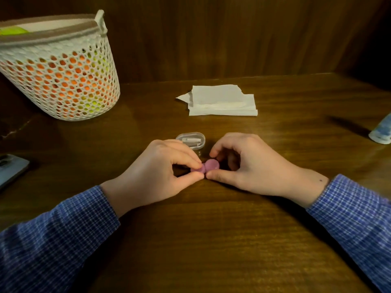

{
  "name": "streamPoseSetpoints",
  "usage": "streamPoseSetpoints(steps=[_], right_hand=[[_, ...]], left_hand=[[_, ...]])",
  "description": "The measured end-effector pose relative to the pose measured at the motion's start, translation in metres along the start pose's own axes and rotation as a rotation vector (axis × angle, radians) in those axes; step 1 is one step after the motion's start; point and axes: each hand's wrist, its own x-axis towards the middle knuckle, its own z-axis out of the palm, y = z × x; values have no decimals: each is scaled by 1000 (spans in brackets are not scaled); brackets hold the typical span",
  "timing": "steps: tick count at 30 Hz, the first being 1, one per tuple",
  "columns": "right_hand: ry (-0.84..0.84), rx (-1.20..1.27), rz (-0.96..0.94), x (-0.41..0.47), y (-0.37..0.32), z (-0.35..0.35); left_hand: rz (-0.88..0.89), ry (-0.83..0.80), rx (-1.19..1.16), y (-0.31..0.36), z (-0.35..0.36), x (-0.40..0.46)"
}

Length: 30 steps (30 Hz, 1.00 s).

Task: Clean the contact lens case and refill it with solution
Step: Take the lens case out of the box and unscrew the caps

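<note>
A dark wooden table fills the frame, with a wood-panelled wall behind it. At the centre, slightly below the middle, lies a small pink lens case on the table, both round lids on. The left hand pinches the left end of the case between thumb and forefinger. The right hand has its fingers curled over the right end, thumb tip low beside the case and touching the left thumb; whether it actually grips the case cannot be told. Both wrists show blue checked sleeves. Just above the hands sits a small clear plastic box with something white inside. Higher, at upper centre, rests a folded white paper towel. In the upper left stands a white mesh basket with orange and yellow contents showing through. A phone lies at the left edge, and a white and blue bottle lies at the right edge
</note>
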Motion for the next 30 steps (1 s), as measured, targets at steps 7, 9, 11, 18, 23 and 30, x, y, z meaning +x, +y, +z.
streamPoseSetpoints(steps=[7, 9, 11, 18, 23, 30], right_hand=[[33, 57, 17, 1, -2, 3], [32, 60, 12, 2, -2, 3], [16, 54, 7, 3, 0, 2], [-15, 103, 5, 2, 1, 1], [45, 140, 36, 3, 2, 5], [-31, 266, 16, 3, 5, 1]], left_hand=[[-28, 2, -35, 2, 0, 0], [-30, -1, -48, 2, -1, 0], [-37, -1, -60, 2, -1, 0], [-42, 3, -84, -1, -2, 0], [-40, 0, -91, -3, -1, 1], [-50, -10, -98, -3, -2, 2]])
